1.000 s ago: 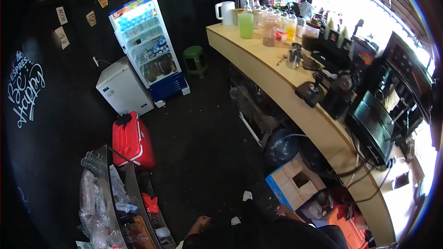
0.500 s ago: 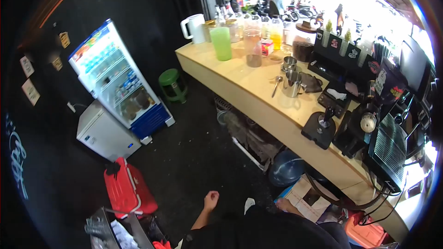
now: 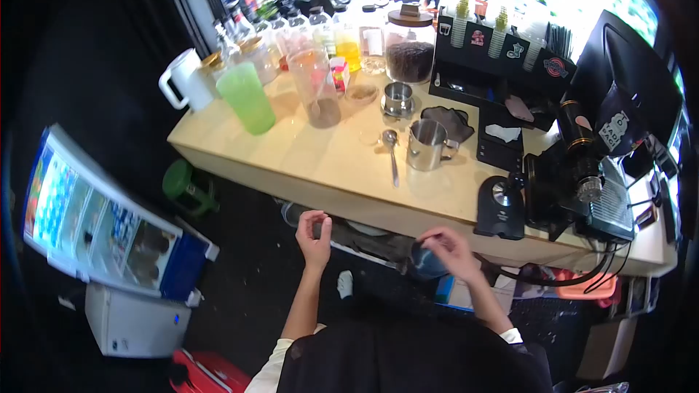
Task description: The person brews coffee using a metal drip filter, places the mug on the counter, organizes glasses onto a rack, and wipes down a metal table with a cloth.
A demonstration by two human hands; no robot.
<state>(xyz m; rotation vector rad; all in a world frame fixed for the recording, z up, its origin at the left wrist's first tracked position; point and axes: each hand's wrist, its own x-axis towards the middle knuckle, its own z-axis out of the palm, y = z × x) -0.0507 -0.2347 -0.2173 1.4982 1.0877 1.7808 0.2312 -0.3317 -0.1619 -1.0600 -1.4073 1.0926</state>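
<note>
Both hands are raised in front of the wooden counter, touching nothing. My left hand is empty, thumb apart from the curled fingers, below the counter's front edge. Further right, my right hand has its fingers bent and partly spread, with nothing seen in it. Nearest on the counter are a spoon and a steel pitcher. Behind them stand a small metal cup, a clear pitcher with brown contents and a green pitcher. A black tamper stand sits near the front edge.
A white kettle, bottles and a jar of dark beans line the counter's back. The coffee machine is right. Left are a lit fridge, green stool, small white fridge and red cooler.
The view has turned right and moved closer to the counter. Both hands have risen from low near the body to just before the counter's edge.
</note>
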